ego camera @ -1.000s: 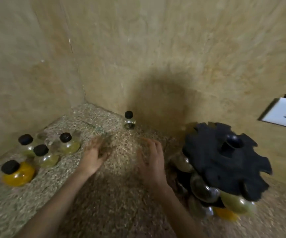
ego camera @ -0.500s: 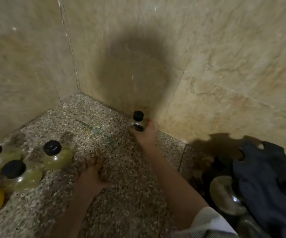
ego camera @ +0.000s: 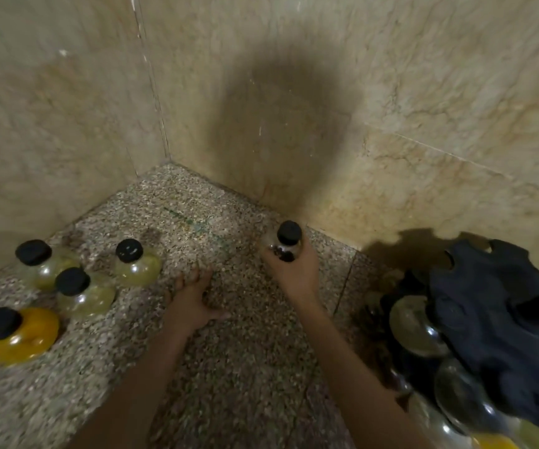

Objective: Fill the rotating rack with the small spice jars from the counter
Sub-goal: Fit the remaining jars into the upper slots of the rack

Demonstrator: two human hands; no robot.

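A small clear spice jar (ego camera: 286,243) with a black cap and dark contents is gripped by my right hand (ego camera: 295,273), near the back wall. My left hand (ego camera: 193,299) lies flat on the speckled counter (ego camera: 229,367), fingers spread, holding nothing. On the left stand three black-capped jars with yellow-green contents (ego camera: 137,264) (ego camera: 46,265) (ego camera: 83,293) and one orange jar (ego camera: 18,332). The black rotating rack (ego camera: 494,325) is at the right edge, with round glass jars (ego camera: 415,325) seated in its lower slots.
Beige marble walls (ego camera: 391,108) meet in a corner behind the counter. The rack is partly cut off by the right and bottom edges. Open counter lies between my arms.
My right hand reached to the back wall, closed on the dark jar and has drawn it slightly toward me. My left hand stayed flat on the counter. The view shifted left.
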